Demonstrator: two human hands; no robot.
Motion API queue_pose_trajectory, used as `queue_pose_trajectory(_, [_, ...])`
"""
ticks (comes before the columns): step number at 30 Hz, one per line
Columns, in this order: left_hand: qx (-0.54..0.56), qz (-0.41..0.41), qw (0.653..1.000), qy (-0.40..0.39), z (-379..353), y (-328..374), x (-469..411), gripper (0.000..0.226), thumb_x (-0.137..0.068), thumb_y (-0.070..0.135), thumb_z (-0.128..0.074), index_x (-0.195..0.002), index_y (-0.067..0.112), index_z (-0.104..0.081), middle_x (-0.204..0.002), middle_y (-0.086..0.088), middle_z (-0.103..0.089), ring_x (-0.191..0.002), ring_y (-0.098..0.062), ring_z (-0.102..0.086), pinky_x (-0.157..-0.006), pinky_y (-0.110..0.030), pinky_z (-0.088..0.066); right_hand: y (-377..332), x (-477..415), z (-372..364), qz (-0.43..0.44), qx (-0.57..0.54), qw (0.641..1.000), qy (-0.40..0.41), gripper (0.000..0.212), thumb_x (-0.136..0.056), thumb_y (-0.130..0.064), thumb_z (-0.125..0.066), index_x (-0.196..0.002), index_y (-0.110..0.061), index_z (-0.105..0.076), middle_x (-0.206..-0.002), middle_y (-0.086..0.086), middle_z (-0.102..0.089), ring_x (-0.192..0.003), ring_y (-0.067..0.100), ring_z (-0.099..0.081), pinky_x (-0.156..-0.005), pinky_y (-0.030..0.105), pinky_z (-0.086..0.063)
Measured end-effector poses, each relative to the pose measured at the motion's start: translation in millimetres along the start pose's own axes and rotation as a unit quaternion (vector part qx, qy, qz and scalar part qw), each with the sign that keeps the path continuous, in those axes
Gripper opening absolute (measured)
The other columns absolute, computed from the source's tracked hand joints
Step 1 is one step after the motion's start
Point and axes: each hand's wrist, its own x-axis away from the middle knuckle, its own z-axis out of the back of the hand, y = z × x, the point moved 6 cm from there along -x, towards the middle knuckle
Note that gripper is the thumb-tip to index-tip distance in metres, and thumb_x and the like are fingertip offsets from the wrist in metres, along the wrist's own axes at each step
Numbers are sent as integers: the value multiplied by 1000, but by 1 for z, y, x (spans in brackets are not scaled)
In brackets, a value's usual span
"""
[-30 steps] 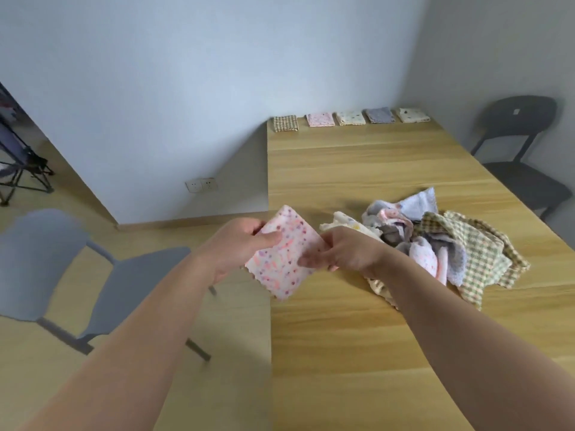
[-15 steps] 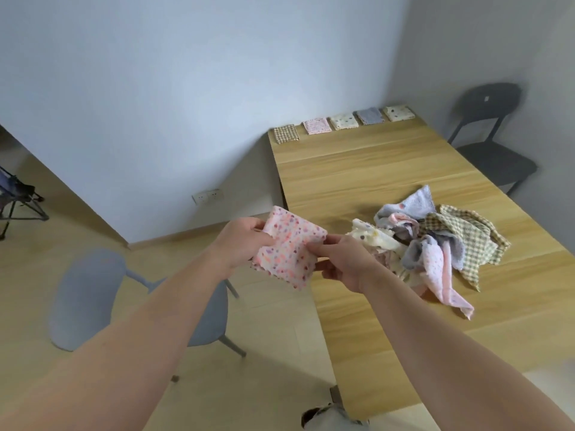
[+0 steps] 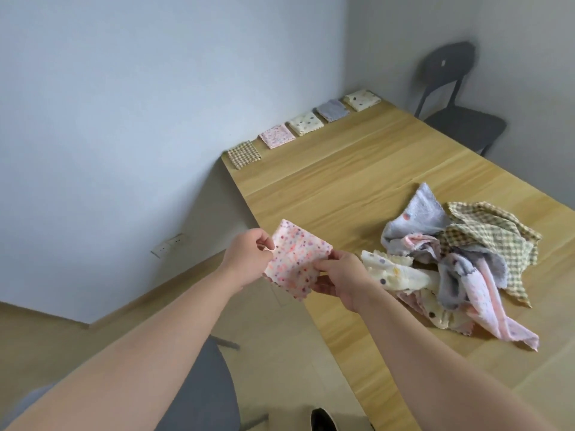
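1. While the left hand (image 3: 245, 262) pinched its 9 o'clock edge, the folded pink spotted cloth (image 3: 297, 262) was held in the air at the surface's (image 3: 342, 188) left edge.
2. The right hand (image 3: 339, 279) pinched its 3 o'clock edge.
3. A cloth pile (image 3: 460, 262) lay on the surface at 3 o'clock of it.

Right hand (image 3: 342, 281) has turned over. A second ago its fingers lay across the dotted cloth (image 3: 298, 262) at the right edge; now the thumb is on top and the fingers beneath, pinching that corner. Left hand (image 3: 245, 262) has slid up to pinch the far left corner. In the pile (image 3: 460, 253) on the table (image 3: 342, 188), a pink cloth (image 3: 497, 318), bunched before, now trails toward the near edge. Person has shifted: grey chair (image 3: 199, 384), earlier out to the left, now sits under the left arm.
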Motion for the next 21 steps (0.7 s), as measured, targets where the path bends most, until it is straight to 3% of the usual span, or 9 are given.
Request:
queue_pose_trajectory(6, [-40,-58,996,-55,25,9,-93,37,-89,-7,-51,-89,24,-72,-106,-1,-69,-85,-29,-67,-63,-36,-56,-48,-52,-32,-9,1,998,69,14,-91,0,-65,-102,-7,-68,-99,14,-73,-74,25,-68,-67,35,-61])
queue_pose_trajectory(9, [-64,-76,992,-79,31,4,-155,39,-90,-4,-52,-99,28,-73,-118,-1,-67,-79,-23,-69,-62,-30,-56,-74,-91,-46,-7,14,995,98,12,-90,-1,-66,-100,-7,-67,-99,14,-74,-71,23,-68,-67,35,-62])
queue_pose_trajectory(11, [-76,-86,988,-99,34,-5,-213,40,-90,-1,-53,-103,31,-73,-128,1,-65,-80,-23,-69,-70,-37,-61,-90,-135,-58,-11,19,991,130,12,-89,-1,-67,-100,-6,-67,-98,13,-74,-69,22,-69,-70,36,-64])
queue_pose_trajectory(14, [-95,-87,984,-126,37,-19,-293,45,-87,-2,-52,-108,32,-71,-133,1,-63,-69,-7,-53,-80,-44,-59,-108,-207,-77,-29,22,985,170,17,-88,-2,-68,-105,-5,-67,-100,13,-74,-68,21,-70,-67,34,-64])
queue_pose_trajectory(16, [-113,-76,978,-155,41,-30,-347,49,-86,-5,-49,-112,30,-70,-140,1,-58,-70,-3,-50,-77,-42,-59,-115,-258,-94,-56,19,979,198,17,-88,-2,-68,-104,-4,-68,-101,13,-74,-68,22,-70,-63,32,-62])
queue_pose_trajectory(19, [-161,-89,962,-201,46,-40,-413,56,-84,-9,-44,-117,29,-68,-149,4,-50,-109,-13,-58,-62,-21,-47,-120,-317,-121,-98,1,972,213,9,-87,-1,-66,-95,-5,-68,-98,13,-74,-67,23,-69,-67,34,-63])
queue_pose_trajectory(21, [-174,-93,956,-217,47,-48,-454,57,-84,-11,-44,-120,27,-68,-147,5,-51,-127,-17,-52,-64,-12,-39,-124,-352,-135,-117,-3,969,219,9,-87,-1,-66,-96,-5,-68,-97,13,-74,-66,23,-69,-71,37,-64])
